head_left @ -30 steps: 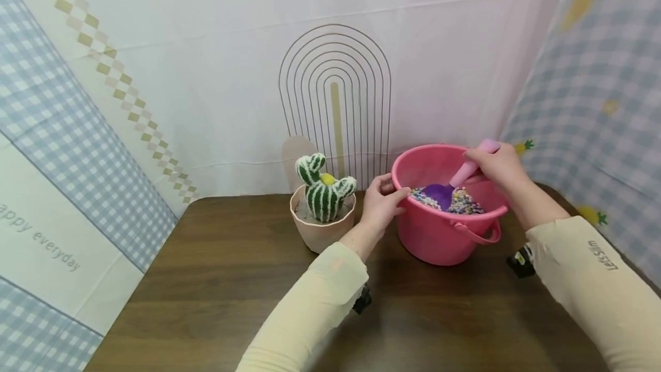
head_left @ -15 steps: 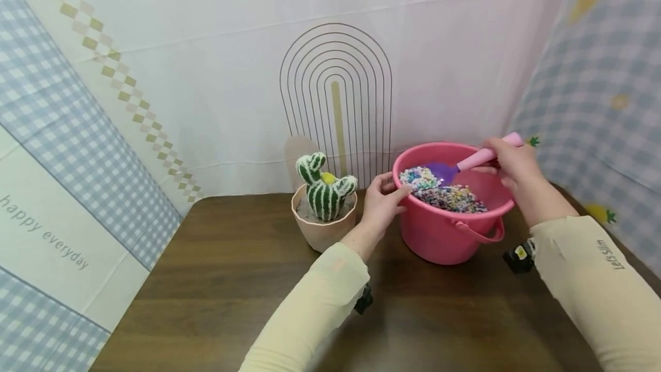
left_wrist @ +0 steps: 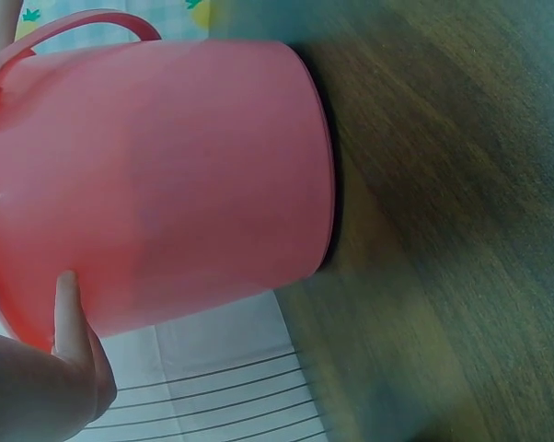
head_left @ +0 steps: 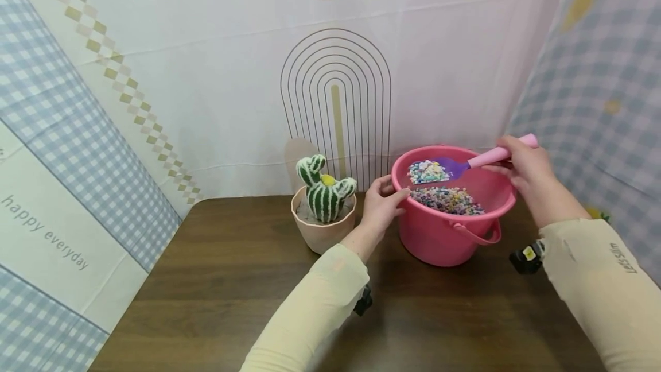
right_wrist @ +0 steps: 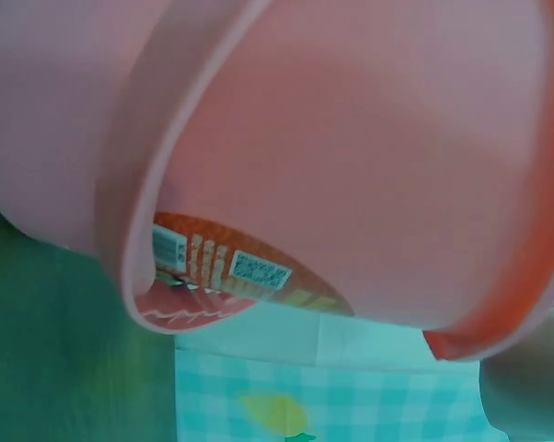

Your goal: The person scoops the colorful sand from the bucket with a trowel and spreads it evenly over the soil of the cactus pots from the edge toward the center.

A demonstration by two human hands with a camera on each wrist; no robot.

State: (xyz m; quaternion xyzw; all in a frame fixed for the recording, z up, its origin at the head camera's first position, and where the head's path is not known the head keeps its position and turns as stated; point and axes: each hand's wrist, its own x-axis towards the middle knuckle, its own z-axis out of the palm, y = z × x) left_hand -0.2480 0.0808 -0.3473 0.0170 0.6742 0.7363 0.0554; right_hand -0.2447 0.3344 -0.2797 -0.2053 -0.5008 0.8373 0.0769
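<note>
The pink bucket point(head_left: 439, 243) stands upright on the table, with small multicoloured beads point(head_left: 451, 200) inside. At its left rim my left hand point(head_left: 379, 204) holds on, thumb at the rim's top and fingers against the outer wall. That hand point(left_wrist: 38, 382) shows at the lower left of the left wrist view beside the bucket wall point(left_wrist: 194, 166). My right hand point(head_left: 529, 165) grips the pink handle of a toy shovel point(head_left: 490, 157) over the bucket's right side. The shovel's purple blade lies above the beads in the bucket, loaded with pale beads point(head_left: 428, 171).
Left of the bucket stands a knitted cactus point(head_left: 325, 200) in a beige pot point(head_left: 322, 236), close to my left hand. The brown table point(head_left: 248, 297) meets a printed curtain point(head_left: 232, 102) at the back. A label point(right_wrist: 249, 267) marks the bucket's side.
The shovel has come up out of the beads with a load on its blade, and its handle has tilted flatter. My right hand has shifted right. My left hand stays at the rim.
</note>
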